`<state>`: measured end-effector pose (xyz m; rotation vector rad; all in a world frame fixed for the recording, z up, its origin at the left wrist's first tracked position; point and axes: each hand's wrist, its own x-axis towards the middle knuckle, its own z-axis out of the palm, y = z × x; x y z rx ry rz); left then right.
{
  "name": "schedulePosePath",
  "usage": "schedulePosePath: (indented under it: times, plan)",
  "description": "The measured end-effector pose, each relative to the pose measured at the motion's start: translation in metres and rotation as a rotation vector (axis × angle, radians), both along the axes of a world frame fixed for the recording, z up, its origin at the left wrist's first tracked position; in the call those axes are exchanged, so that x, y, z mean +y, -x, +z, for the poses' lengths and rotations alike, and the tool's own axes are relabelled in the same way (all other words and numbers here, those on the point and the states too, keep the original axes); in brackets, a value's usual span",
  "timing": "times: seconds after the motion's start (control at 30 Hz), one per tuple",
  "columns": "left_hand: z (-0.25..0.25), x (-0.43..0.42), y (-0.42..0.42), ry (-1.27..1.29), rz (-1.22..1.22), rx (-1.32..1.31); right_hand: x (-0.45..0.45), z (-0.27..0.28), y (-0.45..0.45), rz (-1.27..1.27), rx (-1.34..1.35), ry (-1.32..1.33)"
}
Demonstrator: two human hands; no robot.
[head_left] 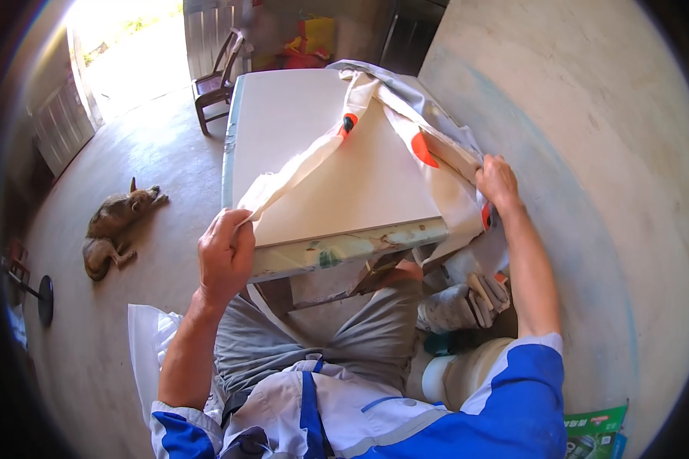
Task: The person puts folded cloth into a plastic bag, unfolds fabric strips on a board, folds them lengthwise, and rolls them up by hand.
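A white cloth (302, 164) with orange-red and black printed patches lies across a white-topped table (283, 107) in front of me. It spreads from the far right corner in two strips. My left hand (228, 249) is closed at the table's near left corner, pinching the end of the left strip. On the right, my right hand (497, 182) is closed on the cloth's outer edge, beside the table's right side. Part of the cloth hangs over that side below my hand. Grey fabric (413, 92) lies along the far right edge.
A dog (119, 222) lies on the floor at left. A wooden chair (220, 80) stands beyond the table, near the bright doorway. To my right are folded cloths (459, 306), a pale round container (467, 375) and a green printed package (601, 428).
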<state>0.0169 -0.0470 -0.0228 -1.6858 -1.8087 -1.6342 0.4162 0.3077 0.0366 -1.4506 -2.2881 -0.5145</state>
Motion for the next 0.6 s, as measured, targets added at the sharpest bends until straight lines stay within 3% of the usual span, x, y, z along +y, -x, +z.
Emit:
schedulePosePath:
  times: [0.1,0.17,0.23,0.4,0.43,0.6]
  plan:
    - [-0.023,-0.018,0.008,0.033,-0.047,-0.293,-0.026,0.002,0.028,0.229,0.08,-0.114]
    - [-0.022,-0.031,0.007,-0.026,-0.159,-0.655,-0.047,0.006,0.051,0.403,0.163,-0.166]
    - [-0.014,-0.044,0.011,-0.003,-0.245,-0.954,-0.062,0.004,0.074,0.518,0.238,-0.009]
    - [0.009,-0.059,0.022,0.007,-0.49,-1.257,-0.073,-0.018,0.118,0.626,0.295,0.231]
    - [0.012,-0.06,0.018,0.023,-0.495,-1.293,-0.079,-0.017,0.125,0.551,0.327,0.368]
    - [0.013,-0.066,0.0,0.208,-0.537,-1.406,-0.081,-0.043,0.15,0.677,0.145,0.095]
